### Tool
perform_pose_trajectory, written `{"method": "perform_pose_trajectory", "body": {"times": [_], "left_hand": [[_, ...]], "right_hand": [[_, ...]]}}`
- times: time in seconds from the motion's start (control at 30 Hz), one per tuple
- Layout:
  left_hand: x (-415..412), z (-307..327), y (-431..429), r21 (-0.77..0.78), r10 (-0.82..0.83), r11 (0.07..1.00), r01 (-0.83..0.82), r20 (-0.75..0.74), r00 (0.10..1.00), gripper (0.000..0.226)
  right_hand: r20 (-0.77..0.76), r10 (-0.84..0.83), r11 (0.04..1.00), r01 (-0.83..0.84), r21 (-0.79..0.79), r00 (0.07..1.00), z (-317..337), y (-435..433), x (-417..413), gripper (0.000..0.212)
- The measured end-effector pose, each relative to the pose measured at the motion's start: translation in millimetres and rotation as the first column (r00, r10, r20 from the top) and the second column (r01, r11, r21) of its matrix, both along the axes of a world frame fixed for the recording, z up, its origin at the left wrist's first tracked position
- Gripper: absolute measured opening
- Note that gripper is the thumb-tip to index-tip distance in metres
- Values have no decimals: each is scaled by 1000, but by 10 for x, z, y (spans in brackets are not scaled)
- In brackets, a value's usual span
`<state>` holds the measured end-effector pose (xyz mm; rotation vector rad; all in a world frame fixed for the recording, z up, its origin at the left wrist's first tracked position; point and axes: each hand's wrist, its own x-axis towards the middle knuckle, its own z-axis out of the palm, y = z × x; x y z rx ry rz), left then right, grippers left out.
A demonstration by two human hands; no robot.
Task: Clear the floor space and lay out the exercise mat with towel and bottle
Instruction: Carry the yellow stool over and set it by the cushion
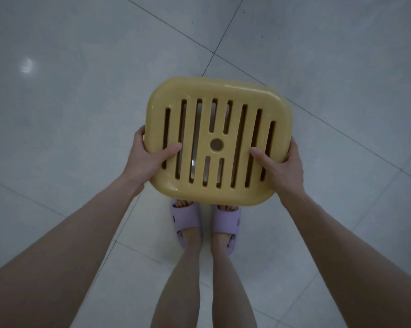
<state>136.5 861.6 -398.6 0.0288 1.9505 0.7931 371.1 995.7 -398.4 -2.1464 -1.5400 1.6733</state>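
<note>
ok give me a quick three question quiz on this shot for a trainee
1. True or false: the left hand and right hand both grip the yellow slotted plastic stool.
2. Where do the thumbs lie? A on the slotted top; B under the seat; C off the stool.
3. Fill in: below the stool show two lilac ____.
Key: 1 true; 2 A; 3 slippers.
</note>
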Motion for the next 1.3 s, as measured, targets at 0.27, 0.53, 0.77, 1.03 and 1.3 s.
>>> {"method": "perform_pose_trajectory", "body": {"times": [0.27, 0.53, 0.77, 1.03, 1.3], "left_hand": [[-231, -83, 44, -23, 20, 1000, -16, 195, 981, 122], [-243, -93, 38, 10, 66, 997, -71, 264, 962, 107], [-265, 797, -36, 13, 136, 990, -143, 245, 960, 110], [-309, 2271, -358, 69, 312, 943, -326, 158, 937, 64], [-549, 3439, -1074, 156, 545, 815, -558, 117, 830, 53]], "right_hand": [[-83, -58, 976, 39, -212, 995, -78, 177, 101, 137], [-206, -98, 974, 51, -223, 974, -113, 175, 77, 92], [-175, -121, 975, 85, -204, 977, 725, 153, -51, 82], [-210, 76, 985, -106, -137, 975, 2153, 132, -433, 65], [-241, 370, 917, -394, -61, 897, 3335, -47, -1258, 65]]}}
